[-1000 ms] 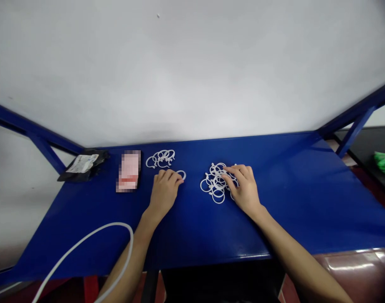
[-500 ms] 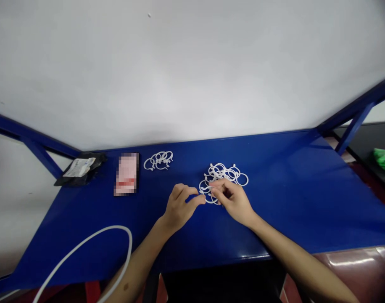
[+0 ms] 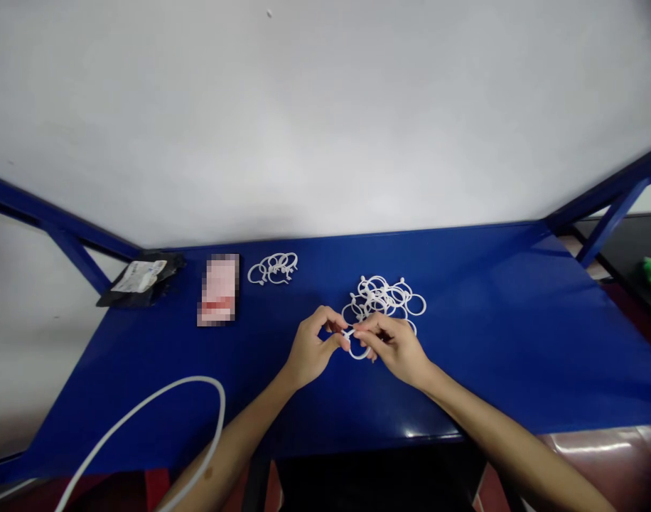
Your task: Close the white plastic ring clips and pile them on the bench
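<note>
Between my two hands is a white plastic curtain ring point(image 3: 359, 355), its loop hanging toward the front of the table. My left hand point(image 3: 318, 346) pinches it at its left side, near the small knob. With thumb and forefinger, my right hand point(image 3: 392, 345) grips the same ring at its upper right. Fingers cover part of the ring, so I cannot tell whether its loop is open or closed there. Just beyond my hands lies a loose pile of similar white rings point(image 3: 415, 304), partly hidden by my right hand.
A smaller cluster of white rings point(image 3: 258, 272) lies at the back left of the blue table point(image 3: 490, 320). Left of it are a blurred pink-and-red item point(image 3: 219, 284) and a black package point(image 3: 144, 279). A white cable point(image 3: 138, 412) loops up at the front left, before my left forearm.
My left hand has moved right and now pinches the ring that my right hand holds. The ring has come nearer, apart from the pile. The view has shifted slightly.
</note>
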A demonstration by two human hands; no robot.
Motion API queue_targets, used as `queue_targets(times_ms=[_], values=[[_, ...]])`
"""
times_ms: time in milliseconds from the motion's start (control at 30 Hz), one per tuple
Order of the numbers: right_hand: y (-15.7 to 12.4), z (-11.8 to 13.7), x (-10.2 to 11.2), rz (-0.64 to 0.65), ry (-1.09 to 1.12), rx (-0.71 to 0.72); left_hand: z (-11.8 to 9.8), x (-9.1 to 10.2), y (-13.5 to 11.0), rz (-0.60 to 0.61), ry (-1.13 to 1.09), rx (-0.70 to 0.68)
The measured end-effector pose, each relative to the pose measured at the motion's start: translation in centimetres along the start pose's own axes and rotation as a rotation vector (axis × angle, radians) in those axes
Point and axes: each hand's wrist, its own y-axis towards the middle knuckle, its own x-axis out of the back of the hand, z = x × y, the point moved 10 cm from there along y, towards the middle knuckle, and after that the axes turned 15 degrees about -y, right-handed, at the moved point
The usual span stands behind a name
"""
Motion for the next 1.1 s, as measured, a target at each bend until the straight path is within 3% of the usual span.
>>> queue_targets(times_ms=[267, 500, 867, 933, 1033, 1100], values=[[0.0, 1.3, 1.2, -0.099, -0.172, 0.077, -2.3, -0.2, 0.4, 0.004, 0.067, -0.166], [0.2, 1.2, 0.9, -0.085, -0.228, 0.077, -3.4, -0.3, 0.3, -0.004, 0.128, -0.282], [-0.6, 2.3, -0.1, 0.023, -0.283, 0.191, -4.0, -1.0, 0.0, 0.058, 0.099, -0.316], [-0.6, 2.6, -0.1, -0.015, -0.315, 0.222, -3.7, -1.0, 0.4, 0.086, 0.116, -0.28], [-0.5, 3.2, 0.8, -0.135, -0.414, 0.276, -3.2, 0.2, 1.1, 0.081, 0.281, -0.265], [-0.2, 3.5, 1.8, -0.214, -0.52, 0.305, -3.1, 2.4, 1.5, -0.02, 0.507, -0.312]])
